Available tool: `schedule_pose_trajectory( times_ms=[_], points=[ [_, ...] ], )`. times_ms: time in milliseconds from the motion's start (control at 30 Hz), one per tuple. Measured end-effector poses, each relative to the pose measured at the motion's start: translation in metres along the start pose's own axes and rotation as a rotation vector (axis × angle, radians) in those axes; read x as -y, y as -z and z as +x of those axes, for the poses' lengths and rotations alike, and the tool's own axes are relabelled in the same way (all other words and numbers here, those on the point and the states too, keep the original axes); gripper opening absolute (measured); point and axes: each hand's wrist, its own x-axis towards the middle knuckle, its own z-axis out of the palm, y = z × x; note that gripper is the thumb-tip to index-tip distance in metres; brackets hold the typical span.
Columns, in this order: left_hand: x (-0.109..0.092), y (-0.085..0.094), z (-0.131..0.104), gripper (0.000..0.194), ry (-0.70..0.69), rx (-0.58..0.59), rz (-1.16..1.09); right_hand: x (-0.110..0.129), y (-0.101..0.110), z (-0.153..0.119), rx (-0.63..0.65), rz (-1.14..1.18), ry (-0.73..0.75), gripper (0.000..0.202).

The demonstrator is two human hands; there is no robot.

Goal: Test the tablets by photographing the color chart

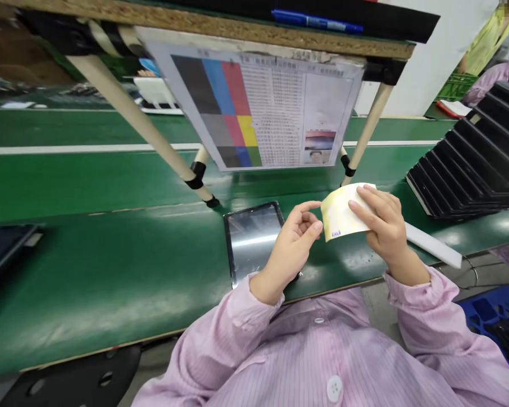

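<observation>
Right of the frame's centre, the right hand (384, 221) grasps a pale yellow sheet (338, 217); whether the half-curled left hand (293, 244) grips its edge, I cannot tell.

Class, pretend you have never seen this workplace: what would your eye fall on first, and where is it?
Probably the white printed sheet with bright colour blocks, hanging below the brown chipboard shelf at upper middle. Next might come the pale yellow, curved paper slip right of centre, held in the right hand, with the left hand at its left edge. The slanting stack of black, flat panels also stands out at far right.
</observation>
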Motion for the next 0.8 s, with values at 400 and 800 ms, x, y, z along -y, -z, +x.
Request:
schedule_pose_trajectory(
  times_ms=[400,800],
  points=[
    [-0.013,-0.006,-0.008,0.045,-0.116,-0.017,0.055,0.013,-0.012,0.011,0.118,-0.012,-0.085,0.063],
    [-0.018,-0.002,-0.023,0.015,-0.651,-0.112,0.751,0.076,-0.001,0.033,-0.117,0.397,-0.36,0.016]
  ],
)
